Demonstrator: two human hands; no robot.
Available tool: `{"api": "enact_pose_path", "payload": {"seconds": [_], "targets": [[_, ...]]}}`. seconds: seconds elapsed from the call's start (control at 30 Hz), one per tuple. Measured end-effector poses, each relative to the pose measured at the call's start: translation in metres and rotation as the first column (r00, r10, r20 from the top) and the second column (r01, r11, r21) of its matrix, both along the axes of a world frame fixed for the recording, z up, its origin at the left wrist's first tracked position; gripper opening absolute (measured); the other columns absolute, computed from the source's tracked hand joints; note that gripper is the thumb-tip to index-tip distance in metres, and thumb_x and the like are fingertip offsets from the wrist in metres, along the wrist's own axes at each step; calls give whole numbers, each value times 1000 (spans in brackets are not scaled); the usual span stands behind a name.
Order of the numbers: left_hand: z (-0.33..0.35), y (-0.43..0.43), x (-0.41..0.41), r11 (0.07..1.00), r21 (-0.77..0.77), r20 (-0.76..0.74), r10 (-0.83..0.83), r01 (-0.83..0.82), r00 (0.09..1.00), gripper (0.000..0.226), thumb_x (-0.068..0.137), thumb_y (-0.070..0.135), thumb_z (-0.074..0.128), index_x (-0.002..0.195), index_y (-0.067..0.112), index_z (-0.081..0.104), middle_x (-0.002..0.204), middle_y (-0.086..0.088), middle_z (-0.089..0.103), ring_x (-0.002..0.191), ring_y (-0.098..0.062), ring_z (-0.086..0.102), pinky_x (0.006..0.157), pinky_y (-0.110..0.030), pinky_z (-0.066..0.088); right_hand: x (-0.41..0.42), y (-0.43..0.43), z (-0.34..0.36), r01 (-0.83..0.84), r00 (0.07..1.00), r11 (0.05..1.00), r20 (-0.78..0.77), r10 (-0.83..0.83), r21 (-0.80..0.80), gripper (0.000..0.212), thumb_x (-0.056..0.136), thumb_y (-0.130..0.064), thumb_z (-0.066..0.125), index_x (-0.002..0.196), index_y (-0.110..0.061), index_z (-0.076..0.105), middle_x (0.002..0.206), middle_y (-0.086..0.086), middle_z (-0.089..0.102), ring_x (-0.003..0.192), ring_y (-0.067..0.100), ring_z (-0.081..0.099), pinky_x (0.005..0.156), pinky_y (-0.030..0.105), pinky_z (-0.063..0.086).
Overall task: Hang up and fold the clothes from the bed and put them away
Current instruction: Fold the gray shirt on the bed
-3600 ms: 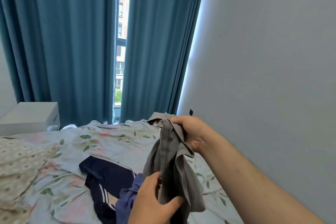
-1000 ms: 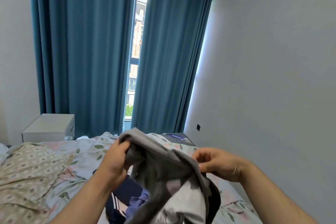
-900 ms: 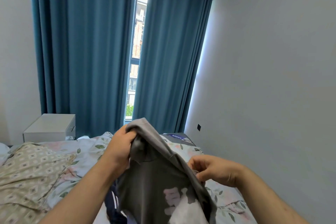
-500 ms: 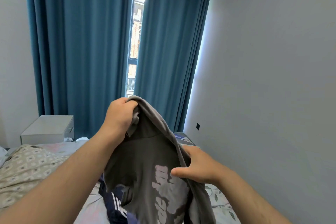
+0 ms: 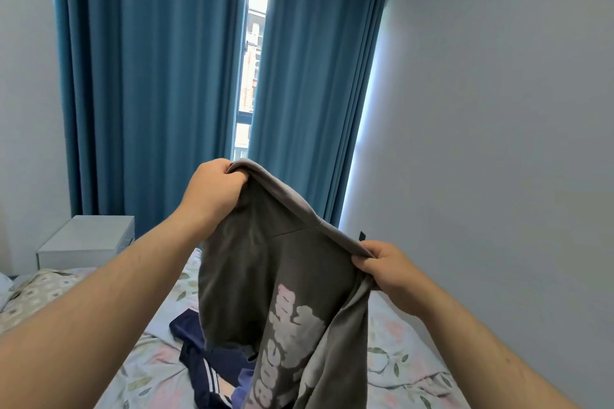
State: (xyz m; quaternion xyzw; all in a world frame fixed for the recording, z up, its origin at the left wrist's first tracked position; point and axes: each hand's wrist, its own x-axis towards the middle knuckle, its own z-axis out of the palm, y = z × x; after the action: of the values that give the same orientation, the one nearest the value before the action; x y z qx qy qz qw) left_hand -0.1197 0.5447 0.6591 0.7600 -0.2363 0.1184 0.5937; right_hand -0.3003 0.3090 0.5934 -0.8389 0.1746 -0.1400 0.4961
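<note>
A grey T-shirt (image 5: 265, 276) with a pale pink print hangs in the air over the bed (image 5: 153, 372). My left hand (image 5: 212, 191) grips its upper edge, raised high. My right hand (image 5: 387, 271) grips the same edge lower and to the right. The cloth stretches between both fists and drapes down. Under it on the floral sheet lie a navy garment with white stripes (image 5: 202, 368) and a bluish-purple piece (image 5: 244, 387), partly hidden by the shirt.
Blue curtains (image 5: 159, 76) cover the window ahead, with a narrow gap. A white bedside cabinet (image 5: 86, 237) stands at the left by the bed. A patterned beige pillow (image 5: 36, 292) lies at the left. A bare wall (image 5: 498, 143) runs along the right.
Both hands have spread apart along the shirt's edge. The right hand shifted right and took hold of the edge; the shirt now hangs more open, print showing.
</note>
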Motion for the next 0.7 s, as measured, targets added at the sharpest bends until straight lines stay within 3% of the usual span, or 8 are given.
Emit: {"api": "enact_pose_path", "payload": {"seconds": [0.1, 0.23, 0.3, 0.37, 0.43, 0.53, 0.6, 0.7], "targets": [[2, -9, -10, 995, 70, 20, -68, 67, 997, 19, 89, 17, 51, 79, 4, 60, 73, -6, 59, 68, -23, 51, 62, -35, 41, -2, 9, 1, -85, 987, 985, -145, 63, -153, 20, 88, -8, 62, 92, -24, 72, 82, -11, 71, 82, 11, 67, 69, 18, 54], [0, -31, -37, 951, 153, 24, -274, 268, 961, 15, 86, 14, 53, 82, 8, 66, 75, -7, 66, 70, -19, 56, 64, -36, 46, 10, 42, -9, -184, 981, 981, 77, 180, 54, 60, 74, -41, 77, 132, -37, 58, 122, -15, 66, 108, 9, 68, 87, 29, 58], [-3, -38, -46, 935, 170, 3, -316, 311, 949, 15, 85, 14, 54, 80, 3, 63, 67, -5, 60, 65, -19, 52, 62, -34, 42, 18, 57, -14, -200, 954, 964, 258, 151, 176, 41, 86, -37, 73, 126, -31, 64, 112, -14, 72, 100, 12, 70, 78, 26, 58], [-7, -39, -48, 942, 148, -22, -303, 303, 953, 17, 86, 14, 57, 76, 1, 61, 63, -4, 56, 62, -18, 49, 60, -31, 40, 22, 68, -13, -106, 940, 965, 340, 19, 238, 11, 95, -27, 66, 101, -24, 75, 82, -9, 72, 72, 14, 65, 64, 22, 53], [-11, -38, -47, 944, 142, -44, -294, 297, 955, 20, 85, 18, 62, 73, 2, 63, 62, -2, 57, 59, -15, 49, 57, -30, 41, 24, 69, -14, 7, 928, 979, 364, -83, 205, 21, 97, -21, 64, 82, -21, 78, 64, -4, 64, 55, 11, 51, 53, 22, 46], [-21, -35, -47, 940, 132, -97, -304, 315, 948, 22, 81, 24, 67, 70, 5, 65, 60, 0, 58, 59, -13, 51, 57, -28, 43, 22, 71, -13, 9, 929, 976, 360, -89, 217, 27, 96, -18, 63, 72, -13, 74, 60, 2, 59, 53, 11, 50, 50, 23, 44], [-29, -32, -45, 941, 61, -161, -321, 334, 933, 27, 77, 30, 67, 68, 5, 63, 60, -1, 55, 60, -15, 50, 59, -31, 41, 24, 75, -11, -16, 933, 944, 345, -105, 330, 26, 98, -16, 58, 77, -5, 68, 63, 7, 57, 58, 17, 48, 51, 28, 44], [-50, -20, -43, 903, -192, -248, -423, 384, 871, 37, 72, 41, 66, 78, 5, 68, 71, -15, 60, 74, -21, 57, 70, -38, 45, 31, 79, 0, -159, 912, 788, 394, -113, 595, 22, 102, -12, 49, 90, -1, 64, 76, 17, 62, 69, 27, 56, 64, 36, 49]]}}
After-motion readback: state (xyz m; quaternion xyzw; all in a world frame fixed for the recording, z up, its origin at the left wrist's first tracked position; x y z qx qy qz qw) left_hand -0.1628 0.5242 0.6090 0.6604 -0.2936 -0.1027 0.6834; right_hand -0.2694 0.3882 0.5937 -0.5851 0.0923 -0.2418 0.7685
